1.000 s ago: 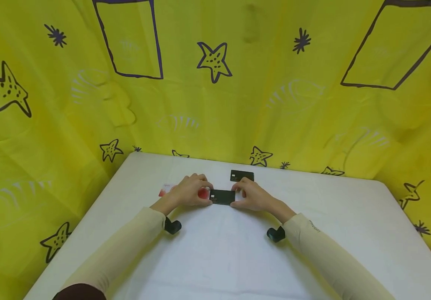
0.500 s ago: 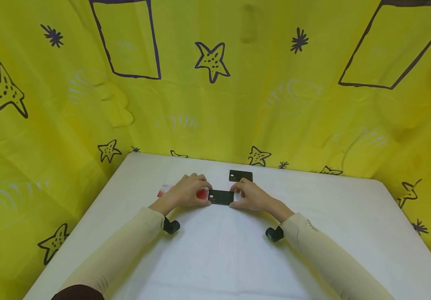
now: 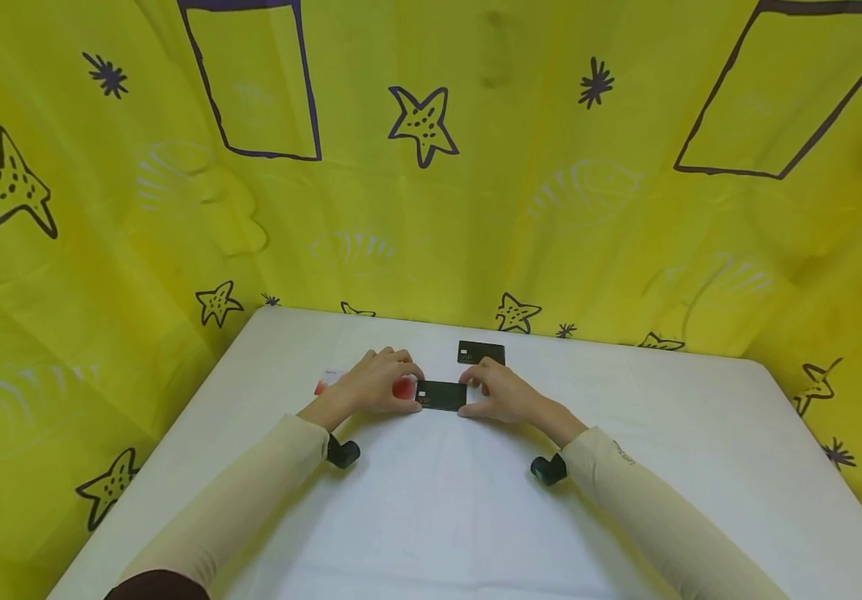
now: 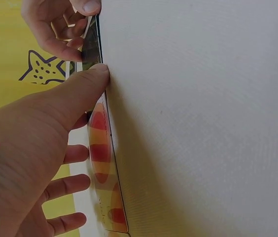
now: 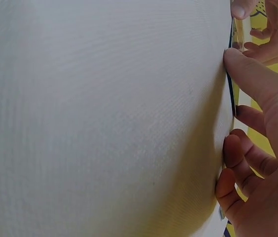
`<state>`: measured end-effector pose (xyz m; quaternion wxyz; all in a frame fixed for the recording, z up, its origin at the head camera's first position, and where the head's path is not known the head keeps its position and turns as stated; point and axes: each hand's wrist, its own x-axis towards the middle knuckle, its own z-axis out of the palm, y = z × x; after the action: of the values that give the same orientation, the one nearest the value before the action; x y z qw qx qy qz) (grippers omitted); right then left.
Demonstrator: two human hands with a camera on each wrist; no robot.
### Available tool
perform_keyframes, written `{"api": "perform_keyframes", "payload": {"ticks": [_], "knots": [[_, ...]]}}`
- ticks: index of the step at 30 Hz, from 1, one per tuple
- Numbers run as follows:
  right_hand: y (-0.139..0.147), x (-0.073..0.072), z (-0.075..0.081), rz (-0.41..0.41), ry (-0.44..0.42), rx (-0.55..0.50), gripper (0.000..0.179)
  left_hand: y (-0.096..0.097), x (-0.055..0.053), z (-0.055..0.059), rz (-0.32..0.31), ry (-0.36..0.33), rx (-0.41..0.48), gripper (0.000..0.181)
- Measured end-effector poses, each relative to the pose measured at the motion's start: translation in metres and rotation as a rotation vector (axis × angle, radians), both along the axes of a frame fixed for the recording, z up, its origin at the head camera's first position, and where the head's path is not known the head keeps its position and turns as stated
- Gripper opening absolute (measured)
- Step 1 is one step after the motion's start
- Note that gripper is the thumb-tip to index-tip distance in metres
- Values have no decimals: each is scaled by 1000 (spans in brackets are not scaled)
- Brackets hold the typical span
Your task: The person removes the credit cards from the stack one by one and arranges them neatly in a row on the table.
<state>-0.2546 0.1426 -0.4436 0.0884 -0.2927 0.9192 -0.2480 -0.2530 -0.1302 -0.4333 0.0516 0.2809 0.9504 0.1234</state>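
A black bank card (image 3: 442, 395) with a chip and the letters VIP lies flat between both hands on the white table (image 3: 431, 508). My left hand (image 3: 380, 381) pinches its left end, thumb at the near corner and index finger at the far one. At the right end, my right hand (image 3: 504, 390) pinches it the same way. Partly hidden beneath the left hand lies a red-and-white card (image 3: 403, 387), its patterned face (image 4: 100, 143) showing beside the thumb in the left wrist view. The other left fingers are spread above it.
Behind the right hand lies another black card (image 3: 481, 351) with a chip, its near edge partly covered by the fingers. A yellow curtain (image 3: 431, 225) with starfish drawings hangs along the table's back and sides. Black wrist cameras (image 3: 343, 452) stick out below the cuffs.
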Motion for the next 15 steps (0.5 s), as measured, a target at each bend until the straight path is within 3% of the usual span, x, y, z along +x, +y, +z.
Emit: {"api": "perform_keyframes", "payload": {"ticks": [15], "knots": [[1,3,1,-9,-23,-2,50,0,0,1,-8,2,3,50]]}}
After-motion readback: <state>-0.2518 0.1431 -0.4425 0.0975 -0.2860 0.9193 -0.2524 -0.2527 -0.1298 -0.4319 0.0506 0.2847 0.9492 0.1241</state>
